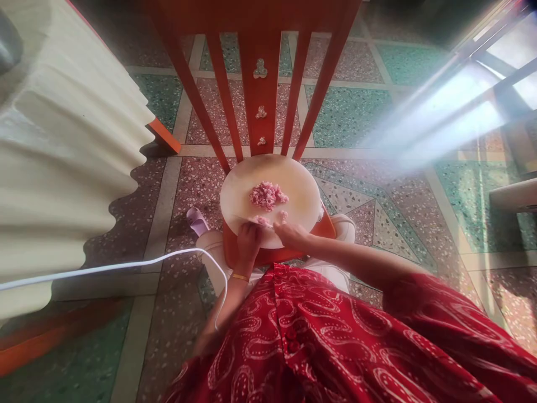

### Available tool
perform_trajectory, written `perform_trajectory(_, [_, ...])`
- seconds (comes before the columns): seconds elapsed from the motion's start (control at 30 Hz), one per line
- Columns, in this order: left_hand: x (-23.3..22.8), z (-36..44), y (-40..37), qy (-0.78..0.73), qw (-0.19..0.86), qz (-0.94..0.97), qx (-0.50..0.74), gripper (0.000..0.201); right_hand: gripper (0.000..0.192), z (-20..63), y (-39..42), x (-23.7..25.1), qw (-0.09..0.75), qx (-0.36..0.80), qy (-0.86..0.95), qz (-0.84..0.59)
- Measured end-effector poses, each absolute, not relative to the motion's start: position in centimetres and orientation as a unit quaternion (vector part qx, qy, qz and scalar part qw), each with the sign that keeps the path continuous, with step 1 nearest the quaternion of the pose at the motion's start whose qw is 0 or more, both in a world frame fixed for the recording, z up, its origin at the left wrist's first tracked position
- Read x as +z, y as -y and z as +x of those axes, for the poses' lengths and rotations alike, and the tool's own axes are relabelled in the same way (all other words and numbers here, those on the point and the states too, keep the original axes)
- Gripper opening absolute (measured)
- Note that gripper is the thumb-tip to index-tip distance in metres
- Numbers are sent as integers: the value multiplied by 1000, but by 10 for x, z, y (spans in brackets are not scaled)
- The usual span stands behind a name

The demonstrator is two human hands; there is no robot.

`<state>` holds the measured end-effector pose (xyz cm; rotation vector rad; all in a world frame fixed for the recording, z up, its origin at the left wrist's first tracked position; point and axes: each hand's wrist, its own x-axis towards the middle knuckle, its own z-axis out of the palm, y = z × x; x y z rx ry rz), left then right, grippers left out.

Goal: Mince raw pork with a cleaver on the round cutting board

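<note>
A round pale cutting board [293, 184] rests on the seat of a red wooden chair [260, 56] in front of me. A small heap of chopped pink meat [267, 195] lies at its middle. At the board's near edge, my left hand [248, 242], with a gold bangle on the wrist, curls its fingers onto a pink meat piece [260, 220]. My right hand [292, 234] sits just right of it and seems to grip a thin knife [245, 219], whose blade points left across that piece. My red patterned dress fills the foreground.
A cream corrugated sheet [62, 157] rises at the left. A white cable [126, 265] runs from it across the terrazzo floor to my lap. A purple sandal [197, 219] lies left of the chair. Sun glare [440, 117] washes the right side.
</note>
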<state>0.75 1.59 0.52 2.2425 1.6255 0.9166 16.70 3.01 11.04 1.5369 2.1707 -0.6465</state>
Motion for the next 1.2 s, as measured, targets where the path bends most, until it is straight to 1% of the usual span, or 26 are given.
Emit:
perform_trajectory(0.1, [2, 7, -17, -549, 110, 765, 319, 15, 32, 171, -25, 107, 198, -218, -778, 555])
perform_trajectory(0.2, [-3, 5, -19, -534, 96, 787, 294, 16, 37, 148, -38, 105, 171, -243, -781, 549])
perform_trajectory(0.33, [0, 5, -20, -528, 81, 797, 282, 17, 34, 136, -53, 112, 135, -237, -796, 540])
perform_trajectory(0.43, [5, 6, -17, -531, 83, 786, 306, 14, 38, 159, -50, 121, 145, -232, -779, 564])
perform_trajectory(0.53, [8, 7, -14, -540, 91, 768, 333, 15, 35, 181, -39, 130, 152, -218, -766, 585])
perform_trajectory(0.63, [6, 7, -13, -545, 95, 758, 345, 16, 38, 186, -23, 135, 161, -205, -780, 569])
perform_trajectory(0.77, [3, 7, -14, -543, 93, 762, 342, 16, 34, 187, -3, 136, 179, -221, -775, 564])
perform_trajectory(0.87, [2, 8, -15, -546, 103, 761, 335, 14, 37, 191, 1, 133, 182, -220, -765, 577])
perform_trajectory(1.03, [1, 6, -18, -544, 115, 761, 333, 11, 32, 160, -29, 122, 193, -238, -768, 563])
perform_trajectory(1.13, [2, 5, -18, -539, 107, 769, 327, 13, 32, 133, -50, 114, 181, -256, -766, 561])
perform_trajectory(1.2, [4, 5, -17, -542, 101, 767, 328, 13, 33, 130, -52, 110, 177, -259, -767, 559])
